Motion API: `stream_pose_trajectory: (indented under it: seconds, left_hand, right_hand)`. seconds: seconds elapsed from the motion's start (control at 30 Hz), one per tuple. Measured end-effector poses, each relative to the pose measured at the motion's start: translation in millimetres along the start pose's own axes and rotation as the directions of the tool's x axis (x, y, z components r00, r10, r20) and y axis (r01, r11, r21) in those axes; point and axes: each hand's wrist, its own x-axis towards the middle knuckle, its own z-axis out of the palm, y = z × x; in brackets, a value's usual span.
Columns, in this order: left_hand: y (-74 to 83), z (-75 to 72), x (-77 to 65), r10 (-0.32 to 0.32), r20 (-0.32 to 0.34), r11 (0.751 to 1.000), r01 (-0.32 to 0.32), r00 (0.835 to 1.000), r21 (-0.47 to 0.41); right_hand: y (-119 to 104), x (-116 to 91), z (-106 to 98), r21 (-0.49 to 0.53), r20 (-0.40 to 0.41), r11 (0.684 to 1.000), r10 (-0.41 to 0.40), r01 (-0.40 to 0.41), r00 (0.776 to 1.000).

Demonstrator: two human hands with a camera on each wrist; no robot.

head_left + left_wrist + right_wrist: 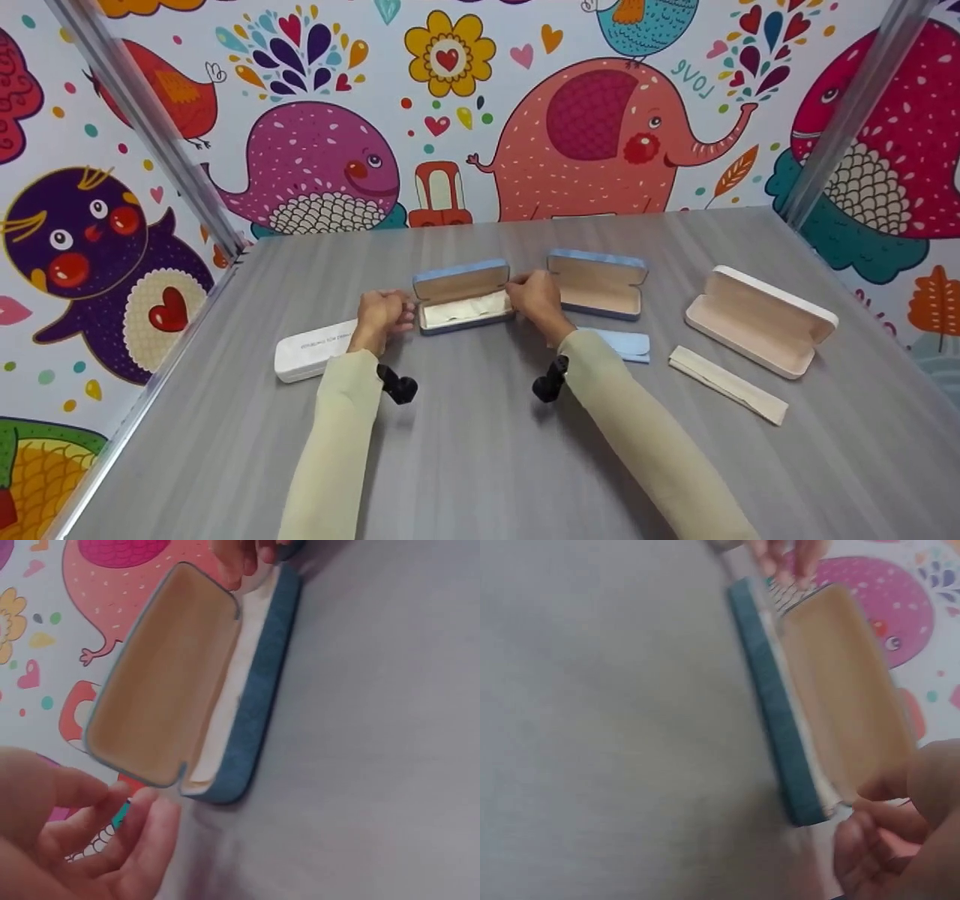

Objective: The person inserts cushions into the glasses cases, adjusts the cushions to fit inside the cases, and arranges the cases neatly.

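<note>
An open blue glasses case (pixel 466 321) with a tan lining stands between my hands, its lid raised toward the back wall. Inside its base lies a folded cream cloth (pixel 466 308). My left hand (pixel 384 315) is beside the case's left end, its fingers loosely bent with nothing between them, as the left wrist view shows. At the opposite end is my right hand (pixel 538 298), bent fingertips right at the hinge corner in the right wrist view. Partly behind my left wrist, a closed white glasses case (pixel 311 351) lies on the table.
Right of my right hand stands a second open blue case (pixel 600 296), with a folded light blue cloth (pixel 628 345) in front. Farther right is an open white case (pixel 757 334) with a folded cream cloth (pixel 727 384). Patterned walls and metal posts (pixel 862 112) border the grey table (pixel 480 465).
</note>
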Motion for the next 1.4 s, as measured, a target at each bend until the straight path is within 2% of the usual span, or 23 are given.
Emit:
stream_pose_trajectory:
  seconds: [0.1, 0.17, 0.3, 0.43, 0.57, 0.63, 0.77, 0.93, 1.07, 1.17, 1.27, 1.4]
  left_hand:
    - [4.6, -5.5, -3.3, -0.011, 0.031, 0.999, 0.013, 0.999, -0.046]
    - [6.7, -7.5, -4.9, -0.021, 0.041, 0.999, 0.023, 0.999, -0.046]
    - [8.1, -6.7, -7.0, -0.042, 0.093, 0.999, 0.043, 0.995, -0.003]
    - [8.5, -2.9, -8.3, -0.054, 0.166, 0.998, 0.051, 0.985, 0.021]
    - [8.0, -0.2, -6.9, -0.066, 0.195, 0.998, 0.063, 0.978, 0.022]
    - [7.1, 1.1, -5.7, -0.075, 0.195, 0.997, 0.073, 0.978, 0.018]
    - [5.9, 4.5, -3.4, -0.091, 0.198, 0.996, 0.091, 0.976, 0.009]
    - [8.9, 8.1, -3.3, -0.110, 0.186, 0.994, 0.109, 0.976, 0.013]
    - [12.4, 7.9, -5.3, -0.130, 0.180, 0.991, 0.130, 0.975, 0.011]
    - [14.0, 7.1, -5.7, -0.142, 0.171, 0.990, 0.142, 0.975, 0.010]
    - [14.1, 7.2, -4.9, -0.152, 0.164, 0.988, 0.153, 0.975, 0.004]
    - [12.6, 7.6, -2.6, -0.169, 0.182, 0.985, 0.174, 0.969, -0.010]
  right_hand:
    - [-7.4, -0.5, -11.1, 0.074, 0.045, 0.995, 0.057, -0.060, 0.997]
    - [-11.6, 0.3, -16.6, 0.143, 0.079, 0.984, 0.094, -0.104, 0.992]
    - [-17.7, 1.7, -23.0, 0.270, 0.159, 0.940, 0.169, -0.208, 0.973]
    - [-21.1, 3.2, -27.1, 0.325, 0.207, 0.904, 0.219, -0.278, 0.954]
    - [-20.9, 5.0, -29.4, 0.296, 0.247, 0.903, 0.244, -0.313, 0.938]
    - [-20.5, 5.8, -29.1, 0.261, 0.260, 0.912, 0.251, -0.318, 0.932]
    - [-21.9, 6.2, -25.6, 0.224, 0.278, 0.911, 0.282, -0.348, 0.918]
    - [-28.7, 4.0, -18.2, 0.227, 0.258, 0.900, 0.312, -0.371, 0.914]
    - [-28.3, 7.2, -11.7, 0.218, 0.282, 0.904, 0.301, -0.367, 0.911]
    - [-26.6, 11.9, -6.4, 0.208, 0.294, 0.904, 0.306, -0.373, 0.906]
    - [-21.5, 20.3, 2.0, 0.159, 0.272, 0.911, 0.330, -0.380, 0.904]
    - [-2.2, 45.8, 20.1, 0.113, 0.226, 0.908, 0.372, -0.404, 0.900]
